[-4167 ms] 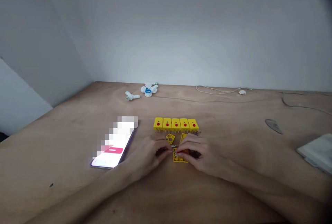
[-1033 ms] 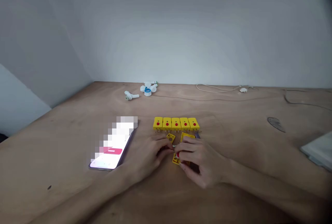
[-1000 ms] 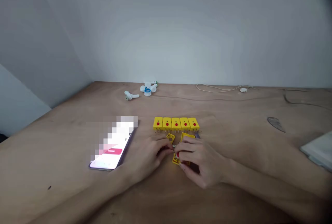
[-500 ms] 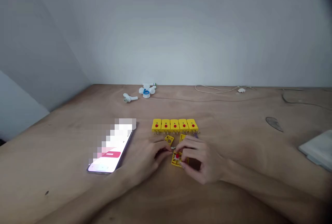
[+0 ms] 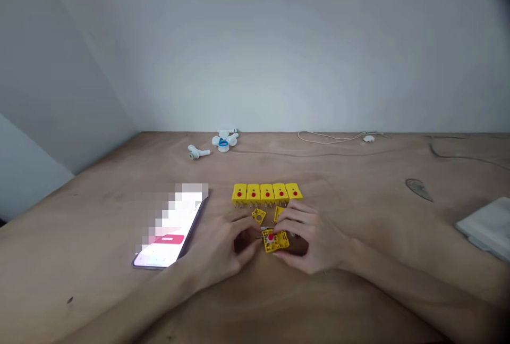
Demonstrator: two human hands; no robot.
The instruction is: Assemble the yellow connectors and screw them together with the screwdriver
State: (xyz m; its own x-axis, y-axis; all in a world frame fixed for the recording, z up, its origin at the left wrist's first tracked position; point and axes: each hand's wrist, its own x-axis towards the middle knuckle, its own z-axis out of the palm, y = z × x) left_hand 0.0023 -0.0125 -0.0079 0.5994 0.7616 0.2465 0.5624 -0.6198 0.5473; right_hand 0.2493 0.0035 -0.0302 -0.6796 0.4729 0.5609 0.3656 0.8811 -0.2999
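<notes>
An opened yellow two-pin plug casing [image 5: 282, 242], its hollow side up, lies between my hands with a red round piece [image 5: 271, 237] on a whitish part inside. My left hand [image 5: 233, 243] has its thumb and forefinger curled at the casing's left edge, where a thin metal pin [image 5: 258, 237] sticks out. The fingers of my right hand [image 5: 305, 235] are bent around the casing's right part, thumb at its near edge. Just behind lie a small yellow cover plate [image 5: 258, 216] with a round hole and another yellow piece [image 5: 278, 213], partly hidden by my right fingers.
Behind stands a row of several closed yellow plugs [image 5: 267, 193] with red dots, pins facing me. A lit phone [image 5: 171, 232] lies left. White plastic fittings [image 5: 223, 142] and a thin cord [image 5: 330, 141] lie near the wall; a white case [image 5: 486, 227] is at right.
My left fingertips have parted slightly from their pinch. My right fingers have shifted off the casing's middle, so more of it shows, and it now looks turned a little.
</notes>
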